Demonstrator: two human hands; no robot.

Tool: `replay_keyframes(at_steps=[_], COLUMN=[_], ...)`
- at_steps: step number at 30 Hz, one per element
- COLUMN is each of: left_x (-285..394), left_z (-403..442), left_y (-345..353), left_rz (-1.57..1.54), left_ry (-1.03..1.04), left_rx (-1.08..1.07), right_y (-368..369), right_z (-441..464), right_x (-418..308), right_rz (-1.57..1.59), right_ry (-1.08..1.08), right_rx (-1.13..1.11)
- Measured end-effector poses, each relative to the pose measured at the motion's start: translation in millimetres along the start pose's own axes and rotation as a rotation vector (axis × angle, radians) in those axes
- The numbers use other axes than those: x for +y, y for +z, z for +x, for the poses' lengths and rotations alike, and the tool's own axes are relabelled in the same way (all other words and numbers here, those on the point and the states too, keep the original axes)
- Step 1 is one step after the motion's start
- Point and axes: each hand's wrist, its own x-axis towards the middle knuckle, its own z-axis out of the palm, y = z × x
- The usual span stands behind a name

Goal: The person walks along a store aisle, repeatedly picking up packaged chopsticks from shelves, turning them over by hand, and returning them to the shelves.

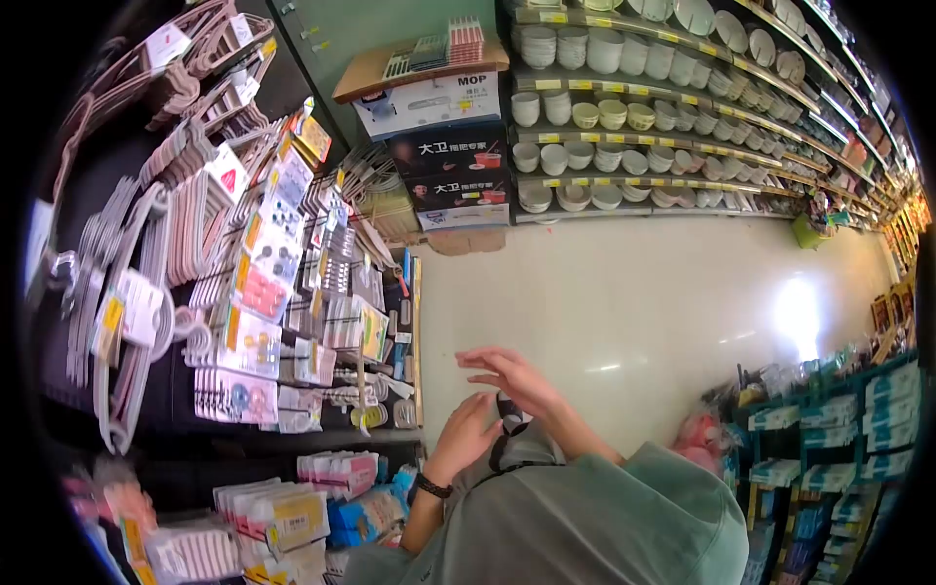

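Observation:
My left hand point(466, 437), with a dark bracelet at the wrist, is in front of my body at the lower middle, its fingers bent and partly hidden. Just above and to the right is my right hand point(512, 378), its fingers stretched out to the left and nothing seen in it. The two hands are close together over the pale floor point(546, 302). Nearest on the left is the rack edge point(418, 341) with small packaged goods point(362, 327) hanging beside it.
Hangers point(136, 302) and carded goods point(258, 292) hang at the left. Stacked mop boxes point(453, 161) stand ahead. Shelves of bowls point(604, 156) run along the back right. Packets point(283, 517) fill a lower-left shelf, and a green rack point(829, 419) stands at the right.

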Motion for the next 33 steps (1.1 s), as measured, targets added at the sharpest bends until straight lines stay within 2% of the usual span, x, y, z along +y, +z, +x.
replay_keyframes(at_steps=[2, 5, 7, 9, 12, 15, 18, 21, 24, 27, 31, 33], left_x=[-12.2, -26.3, -36.2, -50.9, -77.1, -114.5, -159.2, -190.9, -210.7, -238.7, -253.8, -259.9], left_z=[40.3, 95.8, 126.9, 153.6, 196.7, 245.0, 301.6, 368.7, 441.9, 505.2, 580.9, 613.9], left_y=[-13.3, -32.1, -40.0, -43.6, -48.6, -52.7, -65.3, -101.1, -154.3, -195.8, -258.3, -282.2], left_rz=[-0.033, -0.031, -0.044, -0.092, -0.103, -0.115, -0.125, -0.158, -0.283, -0.229, -0.226, -0.165], left_ry=[0.0, 0.02, 0.007, -0.008, 0.019, 0.02, 0.033, 0.015, -0.005, 0.042, -0.009, 0.032], left_rx=[0.062, 0.132, 0.144, 0.082, 0.029, 0.028, 0.043, 0.034, 0.04, 0.24, 0.32, 0.369], right_y=[-10.2, -32.1, -36.2, -48.7, -76.4, -89.8, -117.5, -128.9, -130.9, -139.5, -131.0, -133.5], right_z=[33.1, 77.4, 101.9, 125.2, 160.6, 212.3, 270.9, 336.2, 401.4, 464.2, 532.3, 554.1], right_x=[-19.0, -47.5, -59.0, -60.7, -79.8, -96.4, -115.3, -148.4, -191.3, -225.9, -251.1, -260.5], right_rz=[-0.079, 0.049, 0.038, -0.047, 0.104, 0.025, 0.029, 0.094, -0.013, 0.112, 0.006, 0.069], right_ry=[-0.074, 0.041, -0.026, -0.065, 0.114, -0.009, 0.055, 0.03, -0.041, 0.01, -0.09, -0.026], right_rx=[-0.002, 0.015, 0.04, 0.079, 0.035, 0.145, 0.14, 0.139, 0.182, 0.033, 0.067, 0.02])
